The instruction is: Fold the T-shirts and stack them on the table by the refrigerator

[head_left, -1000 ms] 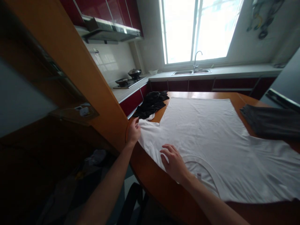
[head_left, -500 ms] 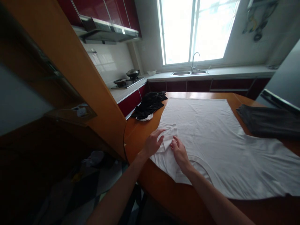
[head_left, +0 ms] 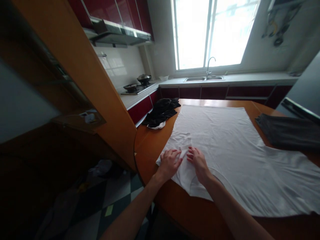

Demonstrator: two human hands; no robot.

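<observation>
A white T-shirt [head_left: 220, 136] lies spread on the wooden table [head_left: 147, 143], its neckline towards me and its hem at the far side. Its left sleeve is turned inward over the body of the shirt. My left hand [head_left: 170, 164] rests on that folded sleeve with its fingers stretched out. Close beside it, my right hand [head_left: 198, 163] is at the sleeve's folded end, fingers apart and slightly bent. Part of the neckline is hidden behind my right wrist. The right sleeve [head_left: 290, 163] stays stretched out to the side.
Crumpled black clothing [head_left: 162, 110] lies at the table's far left. Folded dark grey trousers or similar cloth [head_left: 287, 130] lie on the right. A wooden partition [head_left: 112, 110] stands left of the table. Beyond are a stove [head_left: 140, 88] and a sink [head_left: 196, 79].
My left hand has brought the left sleeve inward onto the shirt, let it go and moved onto the fold. My right hand has moved slightly right and away from me, beside it.
</observation>
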